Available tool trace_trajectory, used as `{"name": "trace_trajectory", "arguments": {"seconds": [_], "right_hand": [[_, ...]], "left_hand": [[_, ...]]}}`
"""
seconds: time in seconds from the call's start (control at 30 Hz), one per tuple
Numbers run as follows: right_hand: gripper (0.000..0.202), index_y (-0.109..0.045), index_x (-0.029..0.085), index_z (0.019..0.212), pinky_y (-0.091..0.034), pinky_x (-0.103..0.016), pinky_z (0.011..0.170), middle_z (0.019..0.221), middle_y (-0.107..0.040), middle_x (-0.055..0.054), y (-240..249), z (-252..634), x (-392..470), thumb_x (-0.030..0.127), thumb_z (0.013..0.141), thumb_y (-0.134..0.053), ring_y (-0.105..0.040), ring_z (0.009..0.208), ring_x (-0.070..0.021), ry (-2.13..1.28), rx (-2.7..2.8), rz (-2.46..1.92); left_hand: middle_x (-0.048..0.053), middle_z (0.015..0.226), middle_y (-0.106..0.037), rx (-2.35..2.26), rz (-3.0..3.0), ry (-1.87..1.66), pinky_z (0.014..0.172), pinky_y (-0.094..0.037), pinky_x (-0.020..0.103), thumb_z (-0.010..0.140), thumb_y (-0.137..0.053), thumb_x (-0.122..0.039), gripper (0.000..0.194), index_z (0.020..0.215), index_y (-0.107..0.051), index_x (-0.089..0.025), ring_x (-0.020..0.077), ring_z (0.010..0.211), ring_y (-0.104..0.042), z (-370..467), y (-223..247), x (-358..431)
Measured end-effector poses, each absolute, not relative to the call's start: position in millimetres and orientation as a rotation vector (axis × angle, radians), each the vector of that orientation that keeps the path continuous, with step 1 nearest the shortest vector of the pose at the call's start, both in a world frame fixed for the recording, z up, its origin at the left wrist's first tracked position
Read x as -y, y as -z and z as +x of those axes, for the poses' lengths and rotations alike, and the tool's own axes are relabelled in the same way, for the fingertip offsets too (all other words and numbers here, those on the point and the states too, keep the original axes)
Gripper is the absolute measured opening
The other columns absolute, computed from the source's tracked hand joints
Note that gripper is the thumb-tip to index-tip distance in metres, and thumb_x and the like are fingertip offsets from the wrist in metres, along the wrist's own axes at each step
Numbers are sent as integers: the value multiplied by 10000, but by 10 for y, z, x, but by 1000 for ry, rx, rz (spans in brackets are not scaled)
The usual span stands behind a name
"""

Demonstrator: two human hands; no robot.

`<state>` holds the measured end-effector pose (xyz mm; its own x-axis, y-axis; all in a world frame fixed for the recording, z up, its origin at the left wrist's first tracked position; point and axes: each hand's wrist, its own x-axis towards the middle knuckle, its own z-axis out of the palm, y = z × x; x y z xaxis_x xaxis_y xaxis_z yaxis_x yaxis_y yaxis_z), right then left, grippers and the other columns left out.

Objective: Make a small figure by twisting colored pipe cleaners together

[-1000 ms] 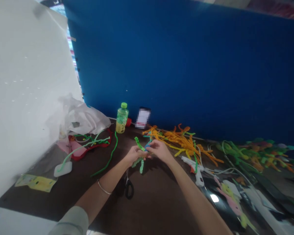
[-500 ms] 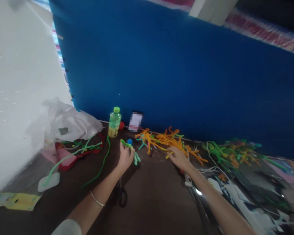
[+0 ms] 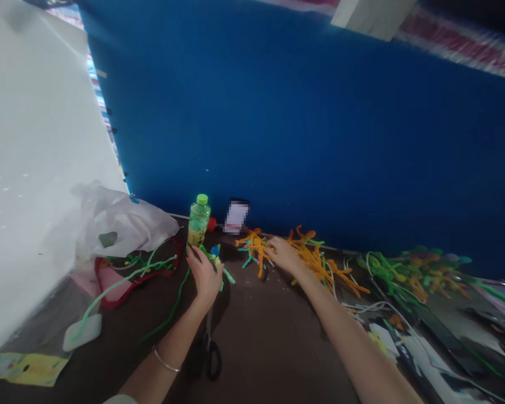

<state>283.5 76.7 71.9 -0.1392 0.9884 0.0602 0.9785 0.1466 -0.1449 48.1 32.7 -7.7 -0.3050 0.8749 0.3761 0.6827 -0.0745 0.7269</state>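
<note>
My left hand (image 3: 206, 276) is closed around a small green and pale-teal fuzzy figure (image 3: 228, 276) with a blue knob, just in front of the green-capped bottle (image 3: 199, 221). My right hand (image 3: 283, 253) reaches to the orange fuzzy pieces (image 3: 315, 261), between their main pile and a separate orange figure (image 3: 256, 245). Its fingertips are partly hidden among these pieces, so whether it grips one is unclear. A long green fuzzy stem (image 3: 174, 311) lies left of my left hand.
Black scissors (image 3: 213, 359) lie near the front. At left are a white plastic bag (image 3: 124, 224), a white pad (image 3: 82, 332) and a yellow wrapper (image 3: 25, 367). A phone (image 3: 237, 216) leans against the blue wall. Green pieces (image 3: 387, 272), cables and tools crowd the right.
My right hand has moved left along the orange pile, toward the separate figure. My left hand has shifted slightly left with the green figure, over the top of the green stem. The view has tilted slightly.
</note>
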Motion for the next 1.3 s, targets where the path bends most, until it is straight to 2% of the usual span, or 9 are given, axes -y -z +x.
{"name": "trace_trajectory", "arguments": {"seconds": [0.1, 0.27, 0.4, 0.5, 0.67, 0.77, 0.9, 1.0, 1.3], "right_hand": [[382, -565, 138, 990, -413, -274, 721, 973, -622, -128, -618, 2538, -869, 414, 727, -551, -582, 903, -231, -141, 2180, -2198], [394, -548, 165, 1012, -409, -260, 657, 893, -645, -95, -522, 2443, -903, 321, 659, -625, -604, 832, -225, -185, 2127, -2294], [363, -545, 163, 949, -415, -279, 678, 927, -632, -114, -708, 2589, -823, 437, 712, -564, -586, 871, -242, -122, 2014, -2210], [371, -562, 155, 874, -433, -284, 674, 873, -639, -89, -877, 2628, -710, 478, 692, -575, -593, 810, -219, -314, 1846, -2013], [306, -587, 149, 786, -443, -249, 572, 692, -626, -19, -919, 2408, -447, 446, 716, -553, -577, 628, -150, -891, 1667, -1633], [306, -581, 138, 723, -432, -242, 536, 588, -576, 3, -846, 2225, -323, 440, 728, -534, -535, 543, -121, -1058, 1565, -1540], [293, -601, 139, 717, -431, -241, 525, 536, -552, 18, -771, 2077, -250, 427, 717, -547, -520, 504, -114, -1066, 1549, -1515], [261, -617, 150, 715, -450, -262, 548, 608, -605, -9, -699, 1997, -214, 400, 718, -543, -554, 551, -140, -868, 1539, -1554], [296, -637, 166, 899, -468, -297, 765, 954, -659, -78, -482, 1917, -243, 378, 769, -477, -605, 857, -183, -579, 1623, -1545]], "left_hand": [[343, 1379, -2, -1953, 1753, -1322, 1011, -201, 535, 699, -558, -374, 901, 1331, -73, 47, 405, 1299, -55, 456, 101, -353], [337, 1384, -10, -1850, 1874, -1227, 997, -249, 521, 687, -567, -440, 799, 1256, -297, 51, 415, 1300, -36, 440, 182, -378], [307, 1381, -96, -1785, 1898, -1268, 1002, -237, 525, 701, -562, -438, 680, 1190, -416, 12, 399, 1302, -85, 446, 151, -362], [245, 1324, -270, -1641, 1751, -1459, 1001, -265, 495, 747, -528, -376, 554, 1195, -447, -60, 334, 1273, -239, 468, 77, -348], [118, 1017, -582, -902, 1390, -1323, 840, -449, 347, 768, -517, -335, 349, 1062, -555, -151, 191, 951, -565, 569, 20, -305], [90, 927, -630, -756, 1241, -1173, 762, -459, 289, 723, -581, -349, 380, 1051, -575, -157, 168, 839, -588, 602, 23, -267], [12, 610, -564, -779, 1343, -1130, 574, -404, 202, 749, -535, -408, 293, 729, -625, -130, 91, 567, -497, 569, 13, -249], [-12, 512, -490, -738, 1343, -1054, 488, -352, 186, 797, -441, -454, 394, 633, -577, -122, 61, 464, -416, 547, -6, -248], [41, 660, -607, -767, 965, -1161, 628, -474, 271, 619, -641, -467, 378, 721, -584, -108, 138, 633, -591, 558, 33, -319]]}}
